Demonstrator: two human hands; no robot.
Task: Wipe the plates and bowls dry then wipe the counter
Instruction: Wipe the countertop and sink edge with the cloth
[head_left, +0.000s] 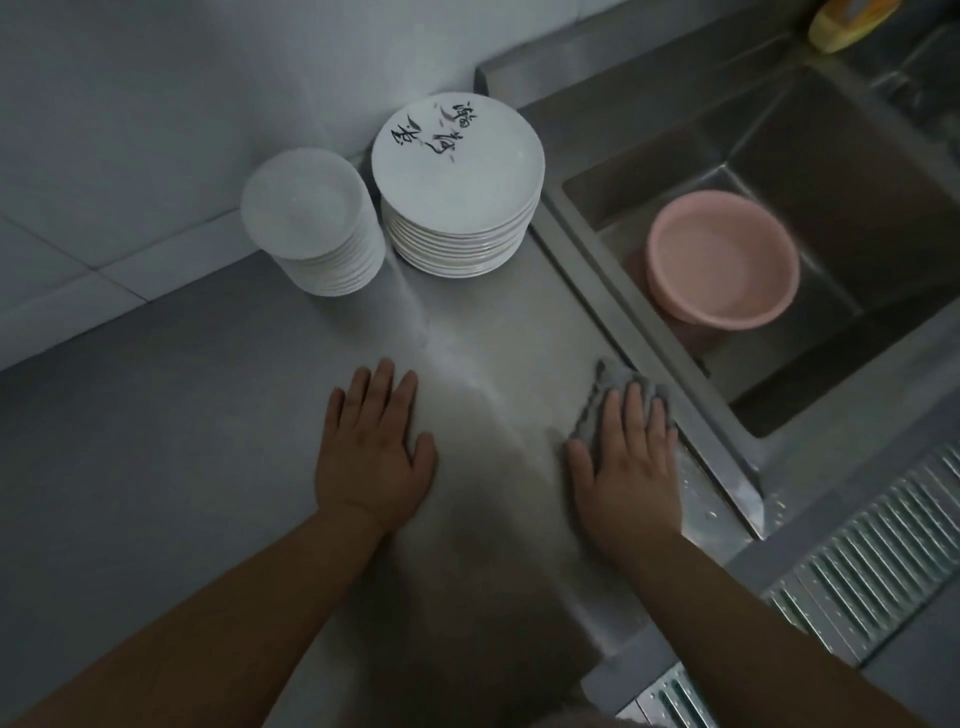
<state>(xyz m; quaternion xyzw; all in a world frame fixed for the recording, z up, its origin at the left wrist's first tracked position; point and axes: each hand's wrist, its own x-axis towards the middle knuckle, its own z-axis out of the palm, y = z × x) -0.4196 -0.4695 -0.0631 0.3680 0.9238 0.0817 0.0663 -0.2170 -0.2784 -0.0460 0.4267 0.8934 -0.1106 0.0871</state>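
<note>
Pressing a grey cloth (602, 400) flat beside the sink rim (649, 358), the right hand (631, 462) is spread; the left hand (371, 441) is laid open on the steel surface (156, 467). Two plate stacks (457, 187) are set by the wall; a wide sweep may knock them.

A stack of large white plates (458, 208) stands upright at the back edge of the grey metal worktop (208, 441), near its right edge; the top plate bears black brush writing. Just beside it to the left stands a stack of smaller white bowls (317, 223), against the back edge, the two stacks near touching. A grey cloth (608, 395) lies crumpled and flat on the worktop, close to its right edge and towards the front, well apart from both stacks.
</note>
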